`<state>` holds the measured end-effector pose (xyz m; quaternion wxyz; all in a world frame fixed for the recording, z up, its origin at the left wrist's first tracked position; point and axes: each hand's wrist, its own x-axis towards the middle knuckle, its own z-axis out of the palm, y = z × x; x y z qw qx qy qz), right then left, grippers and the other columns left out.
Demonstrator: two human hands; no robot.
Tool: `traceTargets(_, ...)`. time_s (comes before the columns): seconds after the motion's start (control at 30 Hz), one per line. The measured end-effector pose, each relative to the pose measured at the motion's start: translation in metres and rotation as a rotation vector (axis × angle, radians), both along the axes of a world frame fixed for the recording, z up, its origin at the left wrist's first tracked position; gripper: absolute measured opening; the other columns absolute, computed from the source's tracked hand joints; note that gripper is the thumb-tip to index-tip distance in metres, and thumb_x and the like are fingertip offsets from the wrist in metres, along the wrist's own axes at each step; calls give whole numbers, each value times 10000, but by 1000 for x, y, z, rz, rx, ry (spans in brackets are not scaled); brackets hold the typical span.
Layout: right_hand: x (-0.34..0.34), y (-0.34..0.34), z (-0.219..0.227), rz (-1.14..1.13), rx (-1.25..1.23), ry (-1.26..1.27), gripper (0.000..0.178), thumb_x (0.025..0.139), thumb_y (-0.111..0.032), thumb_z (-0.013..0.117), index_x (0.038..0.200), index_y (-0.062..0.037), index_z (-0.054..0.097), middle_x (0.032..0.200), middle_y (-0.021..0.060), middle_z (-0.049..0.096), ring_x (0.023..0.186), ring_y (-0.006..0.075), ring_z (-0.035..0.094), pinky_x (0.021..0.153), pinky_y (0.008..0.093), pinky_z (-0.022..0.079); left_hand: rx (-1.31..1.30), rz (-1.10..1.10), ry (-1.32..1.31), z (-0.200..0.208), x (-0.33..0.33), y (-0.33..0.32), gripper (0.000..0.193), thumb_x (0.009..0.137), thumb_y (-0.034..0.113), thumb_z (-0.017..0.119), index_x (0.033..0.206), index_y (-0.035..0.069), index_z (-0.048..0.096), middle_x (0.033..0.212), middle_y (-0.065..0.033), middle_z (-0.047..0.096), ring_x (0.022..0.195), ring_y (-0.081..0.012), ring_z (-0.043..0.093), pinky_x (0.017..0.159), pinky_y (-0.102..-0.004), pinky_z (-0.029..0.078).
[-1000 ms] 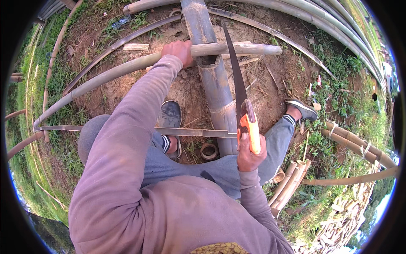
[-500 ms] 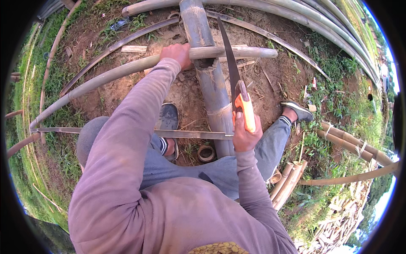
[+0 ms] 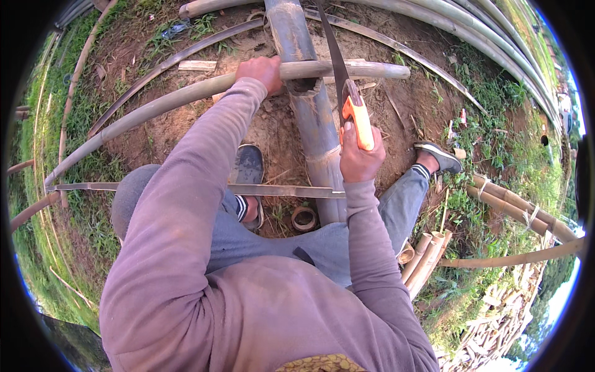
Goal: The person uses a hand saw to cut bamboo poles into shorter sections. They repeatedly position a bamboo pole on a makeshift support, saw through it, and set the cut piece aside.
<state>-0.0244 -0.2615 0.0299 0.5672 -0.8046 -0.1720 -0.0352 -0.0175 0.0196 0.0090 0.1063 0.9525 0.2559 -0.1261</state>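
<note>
My left hand is wrapped round a long bamboo pole, which rests across a notch in a thick bamboo log. In my right hand is the orange handle of a handsaw. Its dark blade points away from me and crosses the pole just right of the log. From this view I cannot tell how deep the teeth sit in the pole. The pole's right end sticks out past the blade.
A flat bamboo strip lies across near my knees, close to a short bamboo ring. Several long poles are stacked at the far right. Cut bamboo pieces stand by my right leg. Tied poles lie farther right.
My right hand has pushed the saw forward, away from me, along the cut. My left hand keeps its grip on the pole, nearly unmoved.
</note>
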Motion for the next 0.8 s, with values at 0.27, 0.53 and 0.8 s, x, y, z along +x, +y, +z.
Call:
traceTargets(0.27,-111,-115,32,-7,-98,66,140,1009,-73,723,1036,32,635,728,41,643,547,73,577,493,239,460,7,-20,-3,-7,-4,0,326,925,277,716,1225,151,699,1142,-145,777,1100,-345,751,953,-470,595)
traceTargets(0.53,11,-7,6,35,-19,33,143,1006,-105,753,995,2,660,764,10,646,642,61,552,588,246,469,7,-18,1,-9,0,-2,310,937,272,703,1221,147,703,1138,-139,781,1099,-341,754,948,-470,598)
traceTargets(0.8,-120,-125,41,-6,-50,117,170,1005,-93,745,1060,34,646,742,42,664,544,71,581,485,232,462,24,12,33,-3,-6,-1,331,933,272,714,1239,146,697,1168,-145,775,1115,-341,750,956,-462,597)
